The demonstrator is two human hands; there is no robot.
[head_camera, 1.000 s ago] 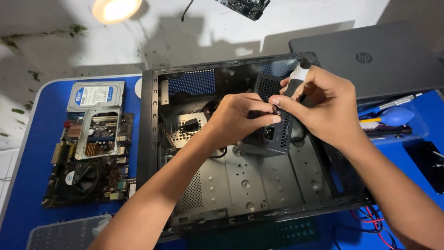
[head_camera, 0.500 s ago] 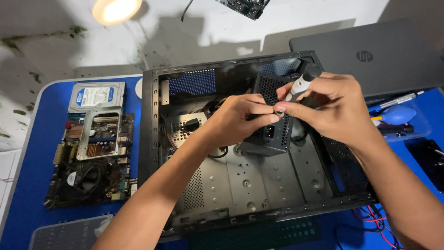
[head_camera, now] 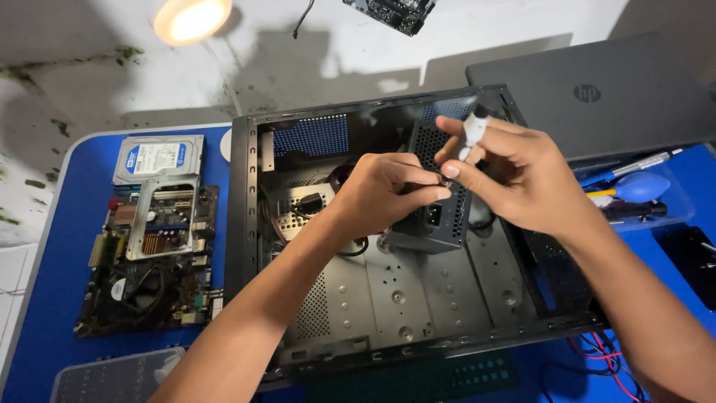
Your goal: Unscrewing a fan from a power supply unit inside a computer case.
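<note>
Two hands meet above an open black computer case (head_camera: 246,246), a big steel box lying on its side on the blue table (head_camera: 52,298), its grey floor dotted with round standoffs and punched vent holes. Compared with half a second ago the hands sit a little lower over the case, and the white-handled screwdriver (head_camera: 474,128) now stands nearly upright, where before it leaned away to the right.

Under both hands, touching the case floor, lies the grey power supply (head_camera: 436,224) — a boxy metal block with a honeycomb mesh side and a black socket on its near face. Well to the left of the left hand rests a green motherboard (head_camera: 149,261) with a bare metal bracket on top, and beyond it a silver hard drive (head_camera: 158,158). Behind the right hand lies a closed matte grey laptop (head_camera: 634,89); just right of that hand sits a blue rubber dust blower (head_camera: 643,186).

Left hand (head_camera: 384,195): fingers curled narrow, pinched at the screwdriver's tip. Right hand (head_camera: 514,179): closed around the screwdriver's slim handle — the fingertips of the two hands are touching.
</note>
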